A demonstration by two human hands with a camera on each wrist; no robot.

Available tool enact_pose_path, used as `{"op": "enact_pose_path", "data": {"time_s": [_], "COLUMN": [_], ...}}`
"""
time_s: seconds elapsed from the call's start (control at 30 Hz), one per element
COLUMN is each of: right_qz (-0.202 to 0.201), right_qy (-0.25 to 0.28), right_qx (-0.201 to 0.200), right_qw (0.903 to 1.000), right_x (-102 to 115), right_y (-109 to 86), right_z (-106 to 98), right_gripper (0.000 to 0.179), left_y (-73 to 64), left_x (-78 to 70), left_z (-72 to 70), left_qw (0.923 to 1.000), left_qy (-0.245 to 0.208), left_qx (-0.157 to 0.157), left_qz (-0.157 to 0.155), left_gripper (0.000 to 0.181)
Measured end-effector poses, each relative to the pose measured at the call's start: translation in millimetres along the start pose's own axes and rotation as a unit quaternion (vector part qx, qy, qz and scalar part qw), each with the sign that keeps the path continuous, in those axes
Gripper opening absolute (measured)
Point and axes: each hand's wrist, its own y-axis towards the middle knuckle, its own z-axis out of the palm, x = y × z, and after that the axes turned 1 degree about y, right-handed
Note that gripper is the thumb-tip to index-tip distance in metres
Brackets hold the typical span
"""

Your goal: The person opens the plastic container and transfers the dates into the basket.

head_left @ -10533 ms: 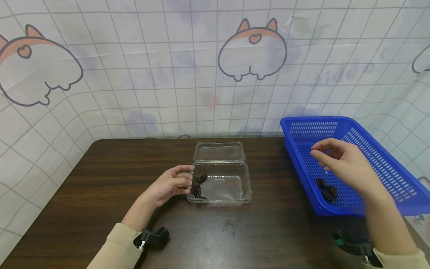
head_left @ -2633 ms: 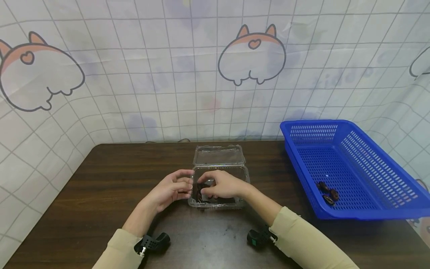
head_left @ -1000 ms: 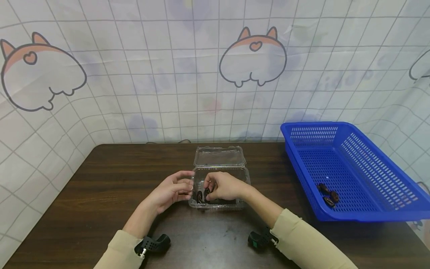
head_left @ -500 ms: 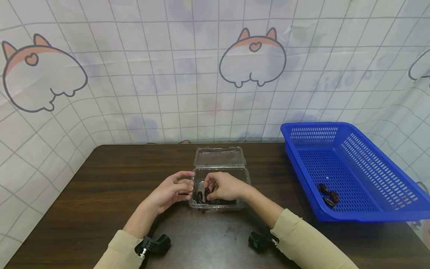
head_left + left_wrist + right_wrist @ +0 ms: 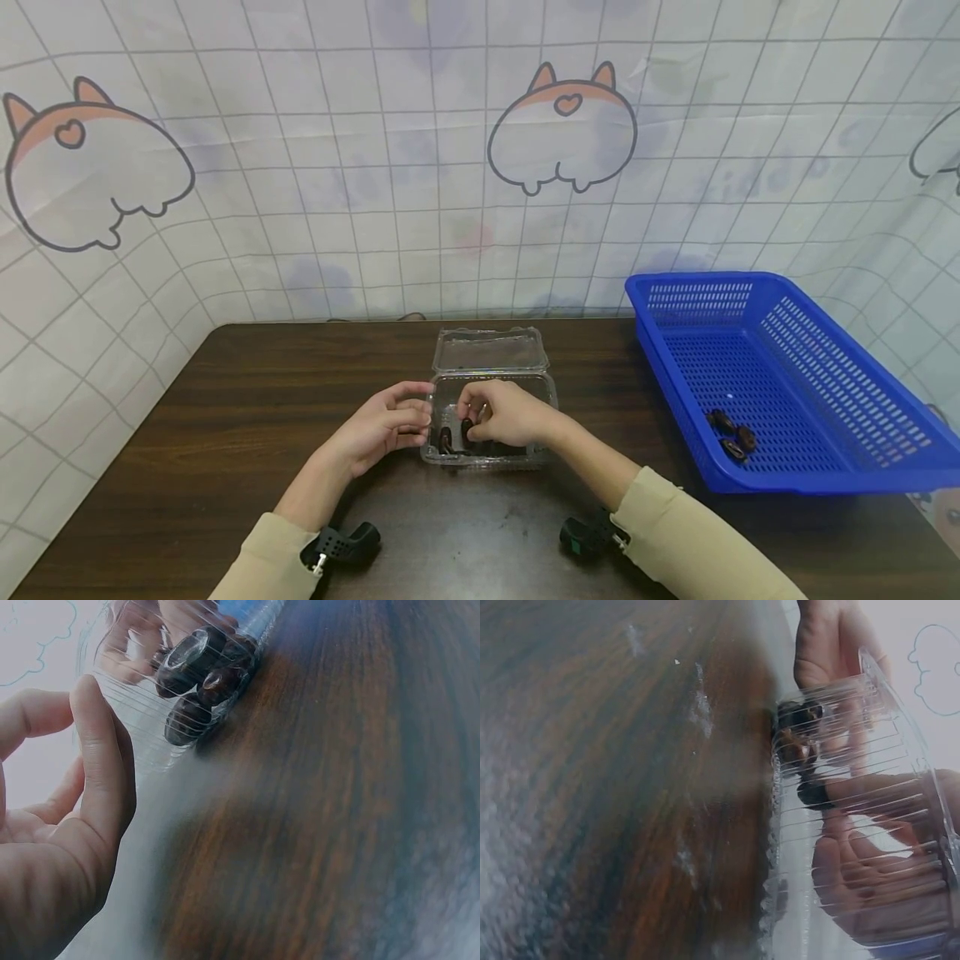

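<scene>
A clear plastic clamshell box (image 5: 491, 377) stands on the table with its lid folded back. My right hand (image 5: 510, 414) reaches into the box and pinches a dark brown date (image 5: 467, 428) between thumb and fingers, low over the floor of the box. Another date (image 5: 446, 440) lies to its left, near the box's left wall. Through the clear wall, the left wrist view shows several glossy dates (image 5: 187, 716) bunched together. My left hand (image 5: 390, 422) has its relaxed, bent fingers against the left side of the box. The right hand covers the near right part of the box.
A blue perforated basket (image 5: 757, 477) stands at the right, with several dates (image 5: 734, 451) in its near left corner. A patterned cloth (image 5: 375, 183) hangs behind the dark wooden table (image 5: 247, 400).
My right hand has come from the blue basket into the box. Dates in the box have shifted, and the pinched one has just moved slightly right. The left hand has stayed in place.
</scene>
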Motion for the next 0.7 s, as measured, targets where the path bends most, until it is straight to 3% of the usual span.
{"op": "enact_pose_path", "data": {"time_s": [0.7], "right_qz": [-0.023], "right_qy": [0.03], "right_qx": [-0.018], "right_qw": [0.9991], "right_x": [5], "right_y": [-20.7], "right_z": [-9], "right_gripper": [0.018], "left_y": [0.0], "left_x": [-1.5], "left_z": [-0.6], "left_qw": [1.0], "left_qy": [0.006], "left_qx": [0.001], "left_qz": [-0.002], "left_gripper": [0.057]}}
